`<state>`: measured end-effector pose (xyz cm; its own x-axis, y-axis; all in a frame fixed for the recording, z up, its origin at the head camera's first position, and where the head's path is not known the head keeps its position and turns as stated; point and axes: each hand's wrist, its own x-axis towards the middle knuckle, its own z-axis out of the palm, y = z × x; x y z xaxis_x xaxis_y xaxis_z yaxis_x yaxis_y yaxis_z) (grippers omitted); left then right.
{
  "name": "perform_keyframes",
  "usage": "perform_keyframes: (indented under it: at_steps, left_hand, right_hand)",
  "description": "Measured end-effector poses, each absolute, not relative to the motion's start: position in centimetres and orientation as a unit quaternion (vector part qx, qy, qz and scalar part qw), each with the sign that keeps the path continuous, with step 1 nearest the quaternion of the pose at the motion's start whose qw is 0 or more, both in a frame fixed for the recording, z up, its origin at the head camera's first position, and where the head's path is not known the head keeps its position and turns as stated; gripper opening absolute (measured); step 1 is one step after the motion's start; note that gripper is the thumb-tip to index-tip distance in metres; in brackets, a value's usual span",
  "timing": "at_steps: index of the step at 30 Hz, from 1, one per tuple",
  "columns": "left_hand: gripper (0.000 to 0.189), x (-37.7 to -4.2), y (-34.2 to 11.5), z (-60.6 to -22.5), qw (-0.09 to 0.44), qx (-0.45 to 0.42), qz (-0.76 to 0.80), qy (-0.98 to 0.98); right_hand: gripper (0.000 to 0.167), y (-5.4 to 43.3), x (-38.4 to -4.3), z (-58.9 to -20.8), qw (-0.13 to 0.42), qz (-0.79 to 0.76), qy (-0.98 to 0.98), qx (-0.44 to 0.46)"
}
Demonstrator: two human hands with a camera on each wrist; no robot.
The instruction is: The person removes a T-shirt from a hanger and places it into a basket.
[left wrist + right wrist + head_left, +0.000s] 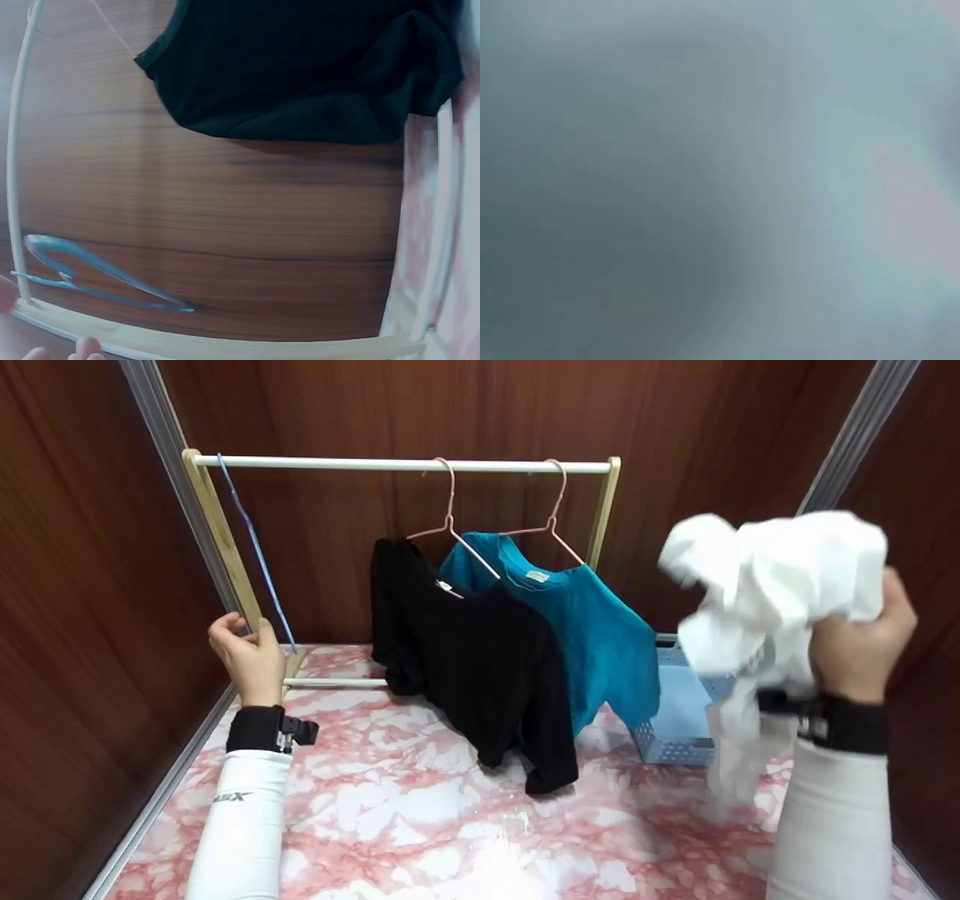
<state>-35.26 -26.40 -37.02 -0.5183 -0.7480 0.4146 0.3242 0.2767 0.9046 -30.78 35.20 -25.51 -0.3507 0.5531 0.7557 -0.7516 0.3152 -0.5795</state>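
My right hand (862,649) holds up a crumpled white garment (780,574), bunched so that its kind cannot be told; a loose end hangs below the wrist. Pale blur fills the right wrist view. Over at the left, my left hand (251,656) is raised in front of the rack's wooden side post (225,540), fingers loosely bent with nothing seen in them. Close by, a blue hanger (255,544) hangs bare from the white rail (322,463). In the left wrist view, fingertips (88,346) show beside the post.
A black long-sleeved top (465,645) and a teal top (600,637) hang on pink hangers (450,502) toward the rack's right side. Behind the white garment, a light-blue basket (671,735) stands on the marbled surface (390,825). Brown panels enclose the back and sides.
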Motion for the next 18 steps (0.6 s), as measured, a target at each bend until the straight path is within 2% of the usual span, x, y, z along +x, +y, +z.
perform_keyframes:
  at_steps: [4, 10, 13, 18]
  left_hand:
    - [0.027, -35.7, -26.3, -38.4, 0.475, 0.172, -0.597, -0.623]
    - [0.02, -36.5, -25.1, -41.2, 0.441, 0.181, -0.639, -0.604]
    - [0.022, -36.9, -24.2, -42.8, 0.413, 0.186, -0.647, -0.613]
    - [0.035, -37.3, -22.2, -45.4, 0.336, 0.179, -0.644, -0.663]
  right_hand:
    - [0.019, 35.1, -34.1, -23.3, 0.582, 0.609, -0.535, 0.071]
    - [0.03, 34.5, -38.2, -22.1, 0.588, 0.652, -0.477, 0.044]
    - [0.031, 35.0, -40.2, -24.2, 0.598, 0.632, -0.492, 0.03]
    - [0.033, 36.7, -43.4, -30.1, 0.595, 0.562, -0.574, -0.015]
